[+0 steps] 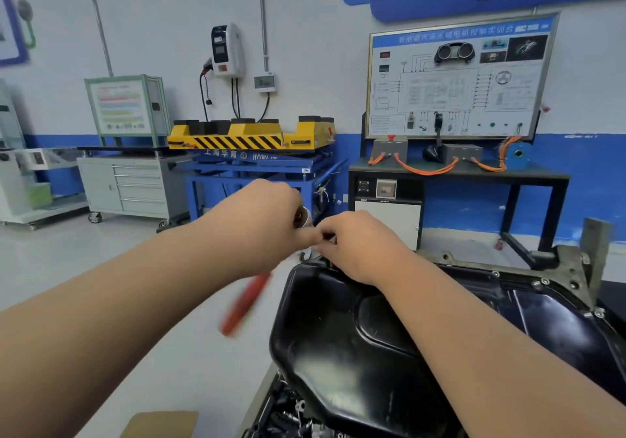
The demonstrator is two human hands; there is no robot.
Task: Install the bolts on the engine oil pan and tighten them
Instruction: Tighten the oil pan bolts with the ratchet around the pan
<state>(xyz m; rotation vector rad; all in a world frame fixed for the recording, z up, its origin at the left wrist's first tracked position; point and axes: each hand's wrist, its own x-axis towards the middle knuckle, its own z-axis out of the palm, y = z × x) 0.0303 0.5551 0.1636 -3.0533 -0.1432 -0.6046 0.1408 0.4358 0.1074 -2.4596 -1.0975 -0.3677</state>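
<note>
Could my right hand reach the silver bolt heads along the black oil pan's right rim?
Probably yes: those silver bolt heads sit uncovered on the black oil pan rim, though the right hand is pinching a small part at the far corner.

floor (84, 261) open L of pan (338, 336), bracket (591, 254) R

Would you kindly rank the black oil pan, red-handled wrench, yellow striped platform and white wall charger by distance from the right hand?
From the right hand:
1. Black oil pan, directly beneath it.
2. Red-handled wrench, to its left, gripped by the left hand.
3. Yellow striped platform, across the floor.
4. White wall charger, above and behind that.
</note>
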